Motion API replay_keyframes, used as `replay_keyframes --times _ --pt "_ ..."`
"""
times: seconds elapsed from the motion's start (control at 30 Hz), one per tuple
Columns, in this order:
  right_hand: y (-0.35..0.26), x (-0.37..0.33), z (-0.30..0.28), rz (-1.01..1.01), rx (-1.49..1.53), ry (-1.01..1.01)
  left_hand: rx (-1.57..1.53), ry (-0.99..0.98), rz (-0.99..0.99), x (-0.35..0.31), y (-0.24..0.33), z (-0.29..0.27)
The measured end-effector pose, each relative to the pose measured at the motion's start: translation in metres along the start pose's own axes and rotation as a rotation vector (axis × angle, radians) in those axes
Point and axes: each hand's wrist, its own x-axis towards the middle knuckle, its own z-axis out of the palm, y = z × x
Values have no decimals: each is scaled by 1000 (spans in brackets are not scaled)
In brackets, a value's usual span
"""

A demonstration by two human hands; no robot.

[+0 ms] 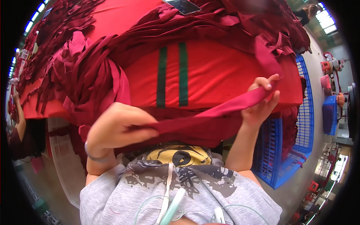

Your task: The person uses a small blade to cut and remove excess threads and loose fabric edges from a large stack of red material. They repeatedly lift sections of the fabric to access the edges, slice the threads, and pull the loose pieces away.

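Across the middle of the frame, a dark red strip point(210, 116) stretches between both hands. The left hand point(118, 127) has its fingers closed around one end; the right hand point(262, 101) pinches the other. At right, a blue crate point(305, 123) holds more dark red cloth point(288, 127). Behind the strip, strips point(90, 75) are piled on a red table point(225, 71).

The red table point(225, 71) is bare across its near middle around the two green stripes point(172, 75). Heaped maroon fabric strips point(86, 71) crowd its left side and far edge, where a phone point(183, 5) lies. A blue crate point(300, 127) blocks the right edge.
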Motion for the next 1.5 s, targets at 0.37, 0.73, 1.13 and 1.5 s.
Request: replay_keyframes --times 0.37,0.73,1.13,1.5 --pt "-312 -35 -15 -136 -418 700 90 384 -160 -29 -35 -23" --pt "-532 -10 -78 -422 -529 1232 593 420 -453 4 -57 4" --pt "-428 18 -54 -938 -935 1380 693 451 -477 1 -52 17" --pt "-146 24 -9 -254 -1766 811 1099 537 -449 -3 -45 30"
